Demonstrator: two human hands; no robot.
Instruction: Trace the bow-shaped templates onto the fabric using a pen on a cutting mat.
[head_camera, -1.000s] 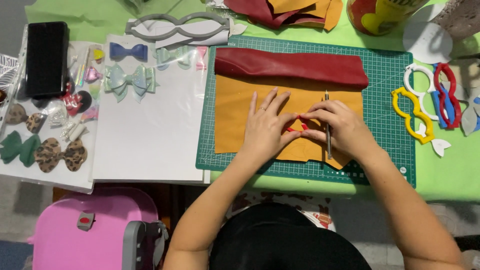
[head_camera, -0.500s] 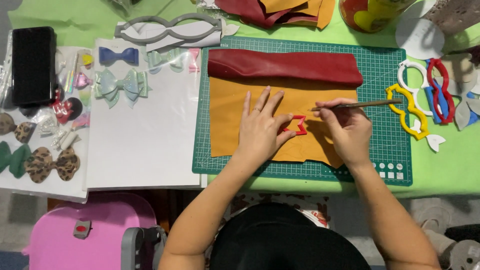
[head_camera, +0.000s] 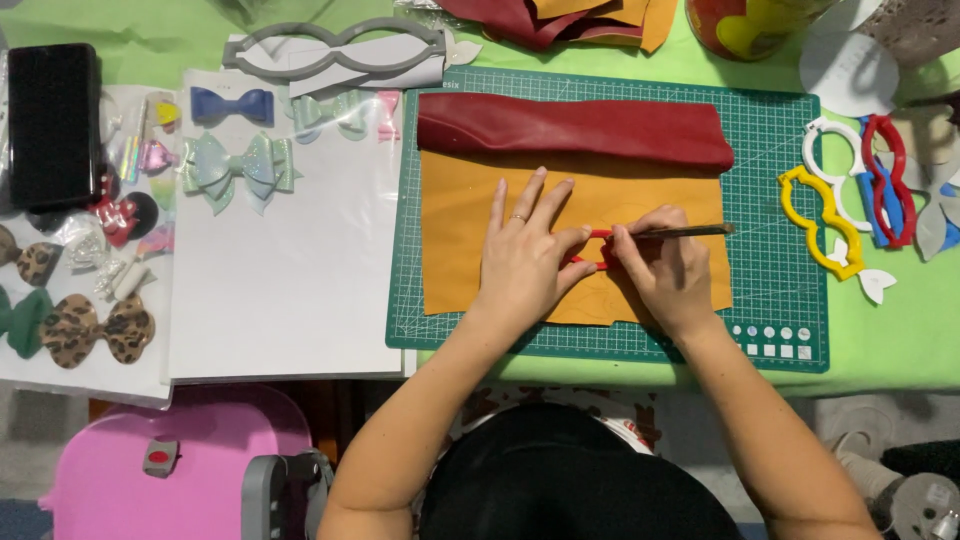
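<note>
Two hands on orange sheet (head_camera: 470, 230), left hand (head_camera: 525, 262) pinning red template (head_camera: 598, 238), right hand (head_camera: 668, 265) gripping pencil (head_camera: 690, 232).

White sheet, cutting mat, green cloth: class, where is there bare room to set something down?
Free: the white sheet below the pastel bows; the green cutting mat right of the mustard leather. Crowded: the plastic templates at right and the far-left bow pile.

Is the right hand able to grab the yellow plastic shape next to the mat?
Probably yes. The right hand holds a pen, but the yellow template lies just to its right on the green mat's edge, nothing between them.
</note>
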